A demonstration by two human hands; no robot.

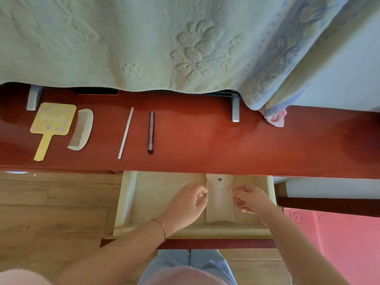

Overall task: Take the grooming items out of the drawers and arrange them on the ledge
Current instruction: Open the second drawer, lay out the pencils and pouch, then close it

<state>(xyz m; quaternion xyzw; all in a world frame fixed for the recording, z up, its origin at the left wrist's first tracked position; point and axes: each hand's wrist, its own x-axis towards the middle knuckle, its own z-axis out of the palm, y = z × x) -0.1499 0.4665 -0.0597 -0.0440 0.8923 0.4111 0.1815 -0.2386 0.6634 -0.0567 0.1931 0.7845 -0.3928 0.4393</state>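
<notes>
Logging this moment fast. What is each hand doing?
Left hand: fingers curled at the clear packet's left edge; grip cannot be told.
Right hand: same at its right edge.

Four grooming items lie on the red ledge (pixel 205 140), all toward ten o'clock: one yellow hand mirror (pixel 52 122), one pale comb (pixel 82 130), one thin white stick (pixel 125 133) and one dark slim tube (pixel 151 132). One drawer (pixel 125 202) stands open at six o'clock, with one translucent pouch (pixel 220 200) inside. Two hands reach into it: one left hand (pixel 186 204), one right hand (pixel 254 200). One bracelet (pixel 162 227) circles the left wrist. One quilted blanket (pixel 144 42) hangs at twelve o'clock.
</notes>
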